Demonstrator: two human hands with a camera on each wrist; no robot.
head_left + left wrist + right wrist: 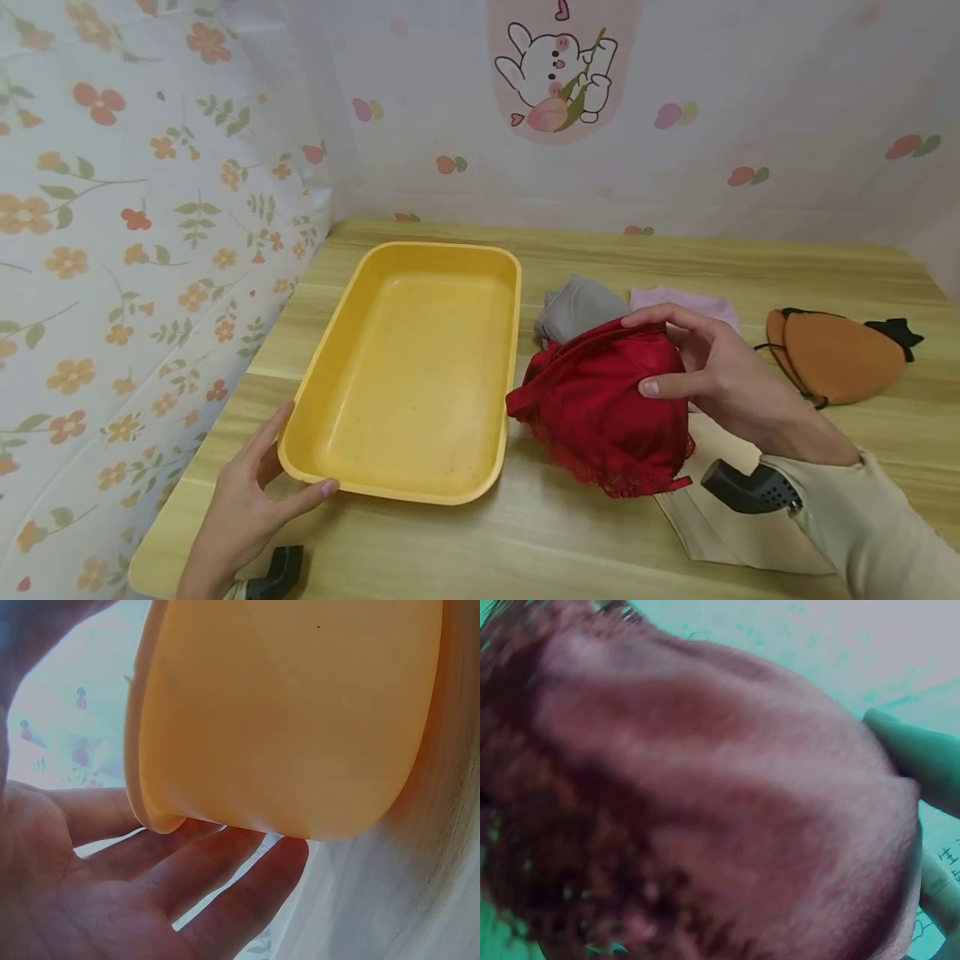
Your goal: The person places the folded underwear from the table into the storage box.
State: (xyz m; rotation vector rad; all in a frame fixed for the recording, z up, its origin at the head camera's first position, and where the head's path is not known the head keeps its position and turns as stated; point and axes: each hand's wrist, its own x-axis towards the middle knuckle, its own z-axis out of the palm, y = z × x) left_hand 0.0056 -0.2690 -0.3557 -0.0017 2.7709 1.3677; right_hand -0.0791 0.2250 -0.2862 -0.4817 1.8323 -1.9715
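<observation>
Wooden tabletop [570, 533], light-grained, bounded at the left by a floral curtain [112, 250] and at the back by a pale curtain printed with a rabbit [558, 75]. Yellow rectangular tray [405, 367], empty, lying flat on the left half of the tabletop with its long axis running away from the viewer; in the left wrist view its outer wall [285, 712] fills the upper frame. Red lace-trimmed bra [603, 408], folded cup into cup, positioned just beside the right long edge of the tray and resting low over the tabletop; in the right wrist view the bra [690, 810] is close and blurred, filling most of the frame. Orange carrot-shaped pouch [840, 354] with a dark leafy tip, at the right of the tabletop, well apart from the tray. Right hand [712, 367], sleeve in beige, grips the bra: fingers curled over its top edge, thumb pressed on its near side. Left hand [255, 492] rests at the near left corner of the tray, fingers relaxed and spread, thumb touching the near rim; the left wrist view shows the open palm [112, 900] under the corner. Grey folded cloth [577, 308] and pink folded cloth [686, 302] lie behind the bra, side by side.
</observation>
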